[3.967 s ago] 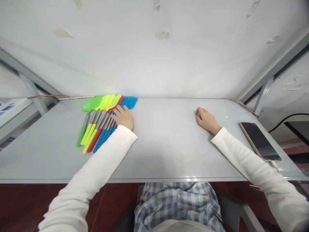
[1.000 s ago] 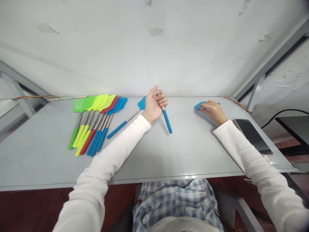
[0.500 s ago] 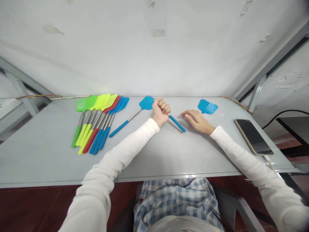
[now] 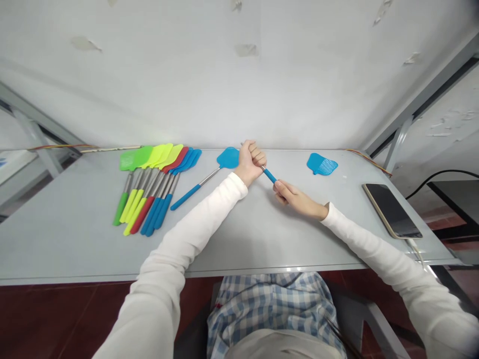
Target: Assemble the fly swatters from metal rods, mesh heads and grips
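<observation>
Between my hands is a blue fly swatter handle with a metal rod, slanting down to the right. My left hand is closed in a fist around the rod, covering most of it; a bit of the tip shows above. My right hand grips the lower end of the blue grip between thumb and fingers. Apart from both hands, a loose blue fly swatter head lies toward the back right of the table. Just left of my left hand rests a whole blue fly swatter.
On the left, several fly swatters in green, yellow, red and blue lie overlapping in a fan. A phone with a white cable sits at the right of the grey table. A white wall rises behind it.
My right hand has moved left and closed on the blue end of the handle; before, it was held apart with nothing in it. My left hand keeps its grip on the rod.
</observation>
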A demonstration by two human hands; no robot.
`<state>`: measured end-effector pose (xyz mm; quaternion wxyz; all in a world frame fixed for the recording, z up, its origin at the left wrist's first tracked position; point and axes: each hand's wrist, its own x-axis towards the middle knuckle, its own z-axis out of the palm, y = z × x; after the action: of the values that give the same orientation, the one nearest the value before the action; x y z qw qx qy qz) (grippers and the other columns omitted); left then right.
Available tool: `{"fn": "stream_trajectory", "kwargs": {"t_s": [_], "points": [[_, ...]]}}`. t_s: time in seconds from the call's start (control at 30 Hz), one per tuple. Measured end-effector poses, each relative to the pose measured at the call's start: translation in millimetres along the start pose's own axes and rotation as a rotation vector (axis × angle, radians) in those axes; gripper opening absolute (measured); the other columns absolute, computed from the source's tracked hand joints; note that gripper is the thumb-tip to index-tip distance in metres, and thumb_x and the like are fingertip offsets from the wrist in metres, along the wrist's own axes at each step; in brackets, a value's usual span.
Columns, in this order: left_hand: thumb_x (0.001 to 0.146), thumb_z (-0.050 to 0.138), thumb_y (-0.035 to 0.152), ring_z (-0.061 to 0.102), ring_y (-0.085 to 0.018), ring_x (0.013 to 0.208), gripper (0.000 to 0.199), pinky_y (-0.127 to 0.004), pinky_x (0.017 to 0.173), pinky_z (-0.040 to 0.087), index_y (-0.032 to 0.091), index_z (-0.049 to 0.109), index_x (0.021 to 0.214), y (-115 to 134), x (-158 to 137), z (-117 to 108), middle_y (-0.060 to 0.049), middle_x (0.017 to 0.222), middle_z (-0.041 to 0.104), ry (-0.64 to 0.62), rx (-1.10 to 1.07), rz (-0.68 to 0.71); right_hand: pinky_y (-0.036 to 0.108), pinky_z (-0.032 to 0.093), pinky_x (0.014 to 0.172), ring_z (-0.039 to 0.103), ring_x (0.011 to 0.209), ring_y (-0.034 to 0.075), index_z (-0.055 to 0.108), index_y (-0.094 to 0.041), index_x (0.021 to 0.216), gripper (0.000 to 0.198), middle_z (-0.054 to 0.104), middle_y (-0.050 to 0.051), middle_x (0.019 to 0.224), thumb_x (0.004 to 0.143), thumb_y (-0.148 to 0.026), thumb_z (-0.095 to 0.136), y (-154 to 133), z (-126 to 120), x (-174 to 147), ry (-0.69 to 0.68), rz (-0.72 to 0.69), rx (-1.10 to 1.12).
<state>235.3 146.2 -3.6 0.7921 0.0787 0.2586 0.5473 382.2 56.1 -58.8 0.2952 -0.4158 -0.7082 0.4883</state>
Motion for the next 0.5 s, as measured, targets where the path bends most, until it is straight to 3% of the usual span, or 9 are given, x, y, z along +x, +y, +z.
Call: {"fn": "stream_trajectory", "kwargs": {"t_s": [0.07, 0.2, 0.23, 0.3, 0.4, 0.5], "points": [[0.094, 0.037, 0.016, 0.011, -0.004, 0.03, 0.046, -0.019, 0.03, 0.01, 0.022, 0.009, 0.059, 16.0, -1.4, 2.1, 0.009, 0.039, 0.009, 0.02, 0.02, 0.046, 0.029, 0.031, 0.057, 0.026, 0.053, 0.012, 0.032, -0.025, 0.076, 0.048, 0.029, -0.008, 0.058, 0.097, -0.067, 0.023, -5.3, 3.7, -9.9, -0.049, 0.011, 0.05], [0.097, 0.035, 0.021, 0.009, -0.003, 0.03, 0.045, -0.016, 0.03, 0.009, 0.021, 0.008, 0.061, 62.0, -19.0, 4.0, 0.01, 0.04, 0.007, 0.007, 0.039, 0.35, 0.03, 0.037, 0.06, 0.034, 0.052, 0.012, 0.033, -0.025, 0.071, 0.049, 0.038, -0.005, 0.058, 0.099, -0.061, 0.017, -5.3, -4.4, -43.0, -0.121, 0.06, -0.07], [0.096, 0.037, 0.022, 0.009, -0.004, 0.031, 0.045, -0.016, 0.03, 0.008, 0.021, 0.009, 0.061, 68.5, -25.2, 4.0, 0.009, 0.042, 0.005, -0.022, 0.088, 0.343, 0.031, 0.039, 0.063, 0.039, 0.054, 0.013, 0.036, -0.025, 0.072, 0.047, 0.043, -0.004, 0.061, 0.1, -0.06, 0.019, -2.3, -10.8, -50.0, -0.089, 0.078, -0.153], [0.095, 0.042, 0.025, 0.012, -0.004, 0.031, 0.046, -0.015, 0.03, 0.007, 0.022, 0.013, 0.06, 69.2, -35.0, 2.2, 0.01, 0.044, 0.007, -0.049, 0.266, 0.186, 0.033, 0.04, 0.063, 0.046, 0.056, 0.017, 0.04, -0.026, 0.076, 0.042, 0.047, -0.002, 0.061, 0.1, -0.056, 0.023, 6.9, -27.3, -59.0, 0.035, 0.118, -0.4], [0.089, 0.058, 0.028, 0.017, -0.002, 0.033, 0.044, -0.014, 0.032, 0.009, 0.022, 0.026, 0.059, 48.1, -37.5, -8.3, 0.011, 0.047, 0.017, -0.046, 0.601, -0.058, 0.039, 0.042, 0.073, 0.056, 0.074, 0.026, 0.049, -0.023, 0.079, 0.034, 0.058, 0.008, 0.073, 0.098, -0.046, 0.032, 25.0, -52.2, -65.9, 0.266, 0.13, -0.939], [0.078, 0.07, 0.023, 0.027, -0.001, 0.038, 0.029, -0.014, 0.034, 0.015, 0.019, 0.043, 0.067, 26.6, -29.3, -29.7, 0.007, 0.055, 0.037, -0.004, 0.886, -0.037, 0.045, 0.042, 0.079, 0.059, 0.086, 0.033, 0.059, -0.017, 0.086, 0.036, 0.063, 0.018, 0.084, 0.097, -0.039, 0.034, 39.5, -67.9, -78.1, 0.381, 0.243, -1.295]]}}
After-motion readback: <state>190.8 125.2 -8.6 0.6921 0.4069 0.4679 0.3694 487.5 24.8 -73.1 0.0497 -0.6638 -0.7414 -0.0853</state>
